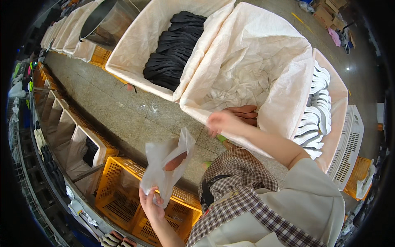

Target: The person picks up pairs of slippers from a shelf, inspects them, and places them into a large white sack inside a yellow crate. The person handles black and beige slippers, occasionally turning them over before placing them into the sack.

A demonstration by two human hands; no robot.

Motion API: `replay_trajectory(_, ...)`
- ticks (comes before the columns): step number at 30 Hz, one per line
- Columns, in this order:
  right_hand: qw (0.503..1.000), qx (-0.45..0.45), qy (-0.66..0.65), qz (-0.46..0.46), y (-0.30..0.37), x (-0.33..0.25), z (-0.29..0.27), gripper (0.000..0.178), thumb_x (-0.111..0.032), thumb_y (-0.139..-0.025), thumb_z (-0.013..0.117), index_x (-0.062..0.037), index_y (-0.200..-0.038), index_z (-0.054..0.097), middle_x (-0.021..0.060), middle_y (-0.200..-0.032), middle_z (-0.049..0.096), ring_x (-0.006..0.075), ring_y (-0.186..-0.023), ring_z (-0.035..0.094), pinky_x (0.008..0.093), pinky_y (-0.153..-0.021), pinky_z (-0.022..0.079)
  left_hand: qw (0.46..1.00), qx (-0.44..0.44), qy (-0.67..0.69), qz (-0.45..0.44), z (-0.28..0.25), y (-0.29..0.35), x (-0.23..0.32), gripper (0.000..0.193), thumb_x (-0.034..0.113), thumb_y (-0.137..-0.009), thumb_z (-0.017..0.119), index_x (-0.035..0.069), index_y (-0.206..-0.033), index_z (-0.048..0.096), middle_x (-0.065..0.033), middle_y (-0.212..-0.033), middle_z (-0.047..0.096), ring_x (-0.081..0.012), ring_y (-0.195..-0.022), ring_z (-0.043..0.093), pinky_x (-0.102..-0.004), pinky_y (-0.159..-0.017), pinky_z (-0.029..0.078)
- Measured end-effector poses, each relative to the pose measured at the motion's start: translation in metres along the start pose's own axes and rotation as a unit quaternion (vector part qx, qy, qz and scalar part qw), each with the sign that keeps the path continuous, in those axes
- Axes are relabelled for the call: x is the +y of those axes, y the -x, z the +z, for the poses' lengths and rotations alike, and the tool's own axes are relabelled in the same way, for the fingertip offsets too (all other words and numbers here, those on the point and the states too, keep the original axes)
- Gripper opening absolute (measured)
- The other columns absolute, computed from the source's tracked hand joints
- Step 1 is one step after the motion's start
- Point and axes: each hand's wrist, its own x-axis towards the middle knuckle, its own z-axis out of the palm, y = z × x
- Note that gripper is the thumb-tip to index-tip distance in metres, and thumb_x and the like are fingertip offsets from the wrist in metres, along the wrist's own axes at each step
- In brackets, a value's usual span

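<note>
My left hand (152, 203) is closed on a crumpled translucent plastic bag (166, 168), gripping it by its lower end. One reddish-brown piece, shaped like a shoe sole (175, 161), shows at the bag, though I cannot tell whether it lies inside. My right hand (224, 123) is over the near rim of a cloth-lined bin (197, 99), smeared by motion, so its fingers are unclear. Right beside it, several brown sole-shaped pieces (247, 114) lie in the near corner of that bin.
Black sole-like pieces (175, 49) fill the lined bin to the left, white curved ones (317, 111) the bin to the right. Yellow plastic crates (123, 173) stand by a metal-edged bench at lower left. A white slotted crate (349, 144) and cardboard boxes (325, 14) are farther right.
</note>
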Motion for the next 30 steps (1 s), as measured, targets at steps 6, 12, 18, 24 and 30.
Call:
replay_trajectory(6, 0.721, 0.19, 0.656, 0.117, -0.034, 0.114, -0.125, 0.076, -0.032, -0.071, 0.07, -0.0124, -0.134, 0.034, 0.0217, -0.133, 0.037, 0.0383, -0.123, 0.035, 0.048, -0.097, 0.034, 0.968, 0.099, -0.177, -0.151, 0.013, -0.031, -0.036, 0.051, 0.002, -0.081, 0.06, -0.003, -0.128, 0.04, -0.0111, -0.081, 0.063, -0.0092, -0.045, 0.044, -0.0231, -0.039, 0.031)
replay_trajectory(12, 0.71, 0.026, 0.67, 0.216, -0.085, 0.192, -0.13, 0.101, -0.034, -0.069, 0.073, -0.0194, -0.147, 0.01, 0.0183, -0.15, 0.01, 0.0377, -0.136, 0.015, 0.063, -0.102, 0.019, 0.87, 0.094, -0.266, -0.403, -0.018, -0.031, -0.081, 0.01, 0.006, -0.088, 0.055, -0.003, -0.088, 0.057, -0.0097, -0.062, 0.059, -0.0128, -0.043, 0.046, -0.0259, -0.038, 0.032)
replay_trajectory(18, 0.677, 0.12, 0.677, 0.262, -0.108, 0.197, -0.143, 0.079, -0.026, -0.078, 0.063, -0.0192, -0.144, 0.021, 0.0149, -0.142, 0.028, 0.0356, -0.13, 0.027, 0.0653, -0.096, 0.027, 0.961, 0.114, 0.088, -0.235, -0.033, -0.006, -0.085, 0.031, 0.029, -0.093, 0.051, 0.005, -0.113, 0.05, -0.0052, -0.067, 0.058, -0.0094, -0.041, 0.043, -0.0214, -0.036, 0.034)
replay_trajectory(24, 0.723, 0.162, 0.667, 0.071, -0.089, 0.129, -0.195, 0.048, -0.016, -0.07, 0.068, -0.0095, -0.114, 0.05, 0.0116, -0.108, 0.054, 0.0322, -0.103, 0.051, 0.0434, -0.089, 0.042, 0.972, 0.035, 0.165, -0.163, -0.04, 0.026, -0.076, 0.042, 0.032, -0.093, 0.05, 0.007, -0.125, 0.04, -0.0109, -0.084, 0.061, -0.011, -0.042, 0.043, -0.0204, -0.036, 0.035)
replay_trajectory(30, 0.842, 0.448, 0.268, -0.139, 0.022, -0.048, -0.211, 0.063, -0.014, -0.074, 0.065, 0.0006, -0.129, 0.039, 0.0152, -0.118, 0.052, 0.0254, -0.111, 0.049, 0.0352, -0.095, 0.039, 0.965, -0.021, 0.213, -0.149, -0.048, 0.045, -0.075, 0.045, 0.023, -0.09, 0.056, 0.013, -0.129, 0.036, -0.0127, -0.09, 0.06, -0.0125, -0.044, 0.044, -0.0217, -0.038, 0.034)
